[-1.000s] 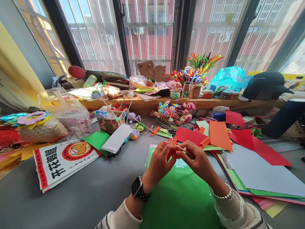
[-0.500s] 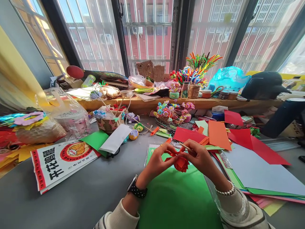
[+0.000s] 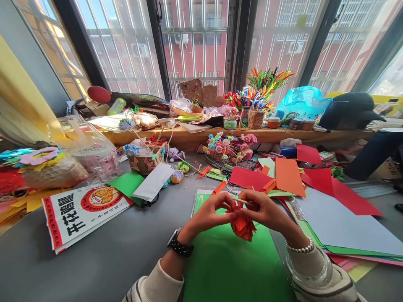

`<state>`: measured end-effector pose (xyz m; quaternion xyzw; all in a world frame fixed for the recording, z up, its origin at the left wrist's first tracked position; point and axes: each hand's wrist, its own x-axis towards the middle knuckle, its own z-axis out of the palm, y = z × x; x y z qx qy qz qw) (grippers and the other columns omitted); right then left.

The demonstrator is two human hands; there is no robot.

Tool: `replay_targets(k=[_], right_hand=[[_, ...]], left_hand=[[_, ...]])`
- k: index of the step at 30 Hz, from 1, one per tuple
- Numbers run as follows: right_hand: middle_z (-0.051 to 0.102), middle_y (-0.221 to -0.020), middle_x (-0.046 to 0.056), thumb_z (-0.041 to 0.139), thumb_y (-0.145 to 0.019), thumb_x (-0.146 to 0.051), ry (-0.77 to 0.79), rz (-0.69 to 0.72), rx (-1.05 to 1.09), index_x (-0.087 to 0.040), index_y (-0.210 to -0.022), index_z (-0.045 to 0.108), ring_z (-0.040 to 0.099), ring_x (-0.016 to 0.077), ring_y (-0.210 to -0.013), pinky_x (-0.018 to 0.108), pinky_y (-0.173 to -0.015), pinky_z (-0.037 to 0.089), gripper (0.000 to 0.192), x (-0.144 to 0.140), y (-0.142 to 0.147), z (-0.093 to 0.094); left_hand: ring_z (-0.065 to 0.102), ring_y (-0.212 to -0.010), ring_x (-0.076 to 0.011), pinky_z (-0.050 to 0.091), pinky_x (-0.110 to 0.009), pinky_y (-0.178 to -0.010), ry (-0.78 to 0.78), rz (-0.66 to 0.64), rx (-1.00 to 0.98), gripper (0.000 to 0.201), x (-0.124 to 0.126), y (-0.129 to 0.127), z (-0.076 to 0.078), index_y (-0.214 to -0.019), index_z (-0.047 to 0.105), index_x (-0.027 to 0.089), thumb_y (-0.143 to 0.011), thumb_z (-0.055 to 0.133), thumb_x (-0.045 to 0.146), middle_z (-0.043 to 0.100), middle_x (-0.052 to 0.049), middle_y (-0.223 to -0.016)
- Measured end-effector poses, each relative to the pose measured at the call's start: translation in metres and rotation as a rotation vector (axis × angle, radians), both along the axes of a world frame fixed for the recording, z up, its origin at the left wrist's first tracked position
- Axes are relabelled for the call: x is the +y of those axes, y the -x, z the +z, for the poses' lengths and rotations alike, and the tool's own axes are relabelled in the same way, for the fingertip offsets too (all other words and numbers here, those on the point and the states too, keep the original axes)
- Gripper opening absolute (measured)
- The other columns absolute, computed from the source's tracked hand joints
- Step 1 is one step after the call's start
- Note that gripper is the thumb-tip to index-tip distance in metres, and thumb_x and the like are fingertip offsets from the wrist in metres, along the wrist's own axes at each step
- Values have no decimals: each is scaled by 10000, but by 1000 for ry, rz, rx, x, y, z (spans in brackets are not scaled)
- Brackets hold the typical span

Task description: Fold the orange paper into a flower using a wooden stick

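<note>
A folded red-orange paper flower (image 3: 243,229) hangs between my two hands, petals pointing down toward the green sheet (image 3: 234,264). My left hand (image 3: 211,214) pinches the flower's upper edge with thumb and fingers. From the other side my right hand (image 3: 263,210) closes in, its thumb at the flower and a thin pale stick (image 3: 243,201) lying across its fingers. The stick's left end reaches close to my left fingertips. My fingers hide the top of the flower.
Red paper (image 3: 252,178) and orange paper (image 3: 289,177) lie beyond my hands, with large white sheets (image 3: 349,222) at right. A printed paper bag (image 3: 85,214) lies at left. Small craft flowers (image 3: 225,147) stand near the sill, and a dark cylinder (image 3: 374,153) leans at far right.
The flower has tipped and moved slightly down and right, showing more below my fingers. My right hand has lowered a little, and the stick now lies flatter, nearer my left fingertips.
</note>
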<state>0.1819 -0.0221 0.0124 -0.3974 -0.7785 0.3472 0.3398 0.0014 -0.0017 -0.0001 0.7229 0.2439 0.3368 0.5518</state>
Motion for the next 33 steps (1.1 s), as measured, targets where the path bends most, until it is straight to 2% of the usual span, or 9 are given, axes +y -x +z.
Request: replay_targets(k=[6,14,17,21,25,30,33], right_hand=[[331,-605,-52,535,-772,-415,121,78,-21,-153,-761,493,243,61,-503,206,-435,181,265,4,-6,-3],[312,-577,-64,500,-790,-418,132,79,-69,-156,-780,466,240,56,-488,195,-421,171,265,7,-6,-7],[281,-550,-73,497,-793,-392,101,46,-92,-156,-776,459,238,57,-479,193,-416,169,239,9,-5,-9],[301,-557,-71,496,-794,-369,93,71,-92,-158,-777,456,251,56,-480,187,-413,181,215,9,-5,-9],[338,-586,-62,512,-781,-395,89,79,-101,-160,-788,457,273,57,-496,181,-420,202,241,11,-6,-12],[380,-613,-48,501,-788,-385,96,86,-95,-167,-780,453,312,63,-520,179,-436,228,223,13,-6,-14],[374,-613,-48,515,-778,-367,91,95,-102,-167,-767,457,304,62,-521,177,-435,225,208,13,-7,-13]], left_hand=[[538,-738,-124,438,-237,-660,141,-59,25,231,4,4,-2,-783,531,139,-669,644,305,543,-9,-750],[536,-675,-102,441,-202,-568,284,-53,31,285,7,3,-7,-781,508,144,-639,661,338,544,11,-718],[544,-680,-105,450,-214,-580,277,-28,4,309,11,1,-12,-788,509,143,-626,669,353,547,11,-724],[558,-743,-131,454,-237,-626,264,-39,14,298,14,1,-16,-785,511,141,-631,669,342,553,2,-748],[557,-752,-129,455,-241,-655,213,-35,17,281,14,3,-15,-790,521,136,-642,662,328,538,2,-756],[560,-743,-134,466,-218,-567,272,-97,44,283,15,5,-12,-827,506,147,-652,651,315,532,-9,-799],[560,-743,-129,463,-241,-632,218,-93,67,250,17,5,-12,-801,506,143,-652,651,282,534,-3,-789]])
